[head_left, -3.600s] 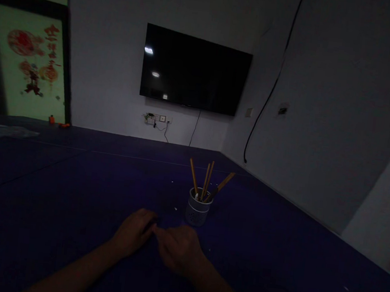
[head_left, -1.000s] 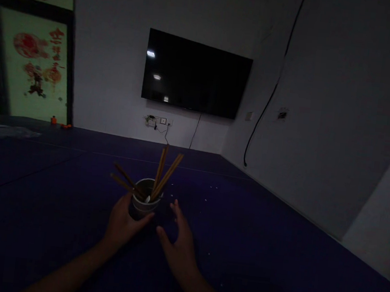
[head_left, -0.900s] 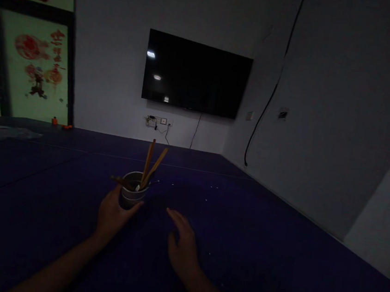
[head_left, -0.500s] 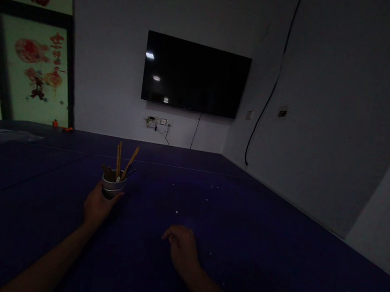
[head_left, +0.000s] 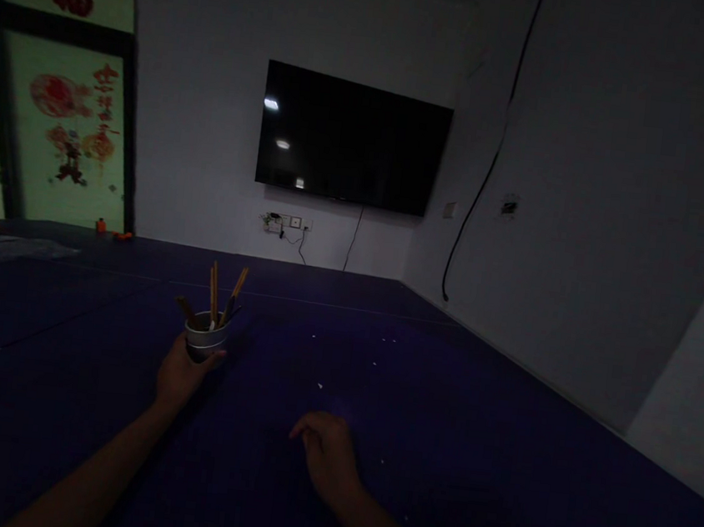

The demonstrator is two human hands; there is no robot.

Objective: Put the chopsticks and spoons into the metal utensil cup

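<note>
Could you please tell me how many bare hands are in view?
2: the bare left hand gripping the round grey cup of brown sticks, and the bare right hand over the purple tabletop.

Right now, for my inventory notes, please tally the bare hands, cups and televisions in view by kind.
Bare left hand and bare right hand: 2
Grey round open-topped cup: 1
Black rectangular wall-mounted television: 1
Total: 4
</note>
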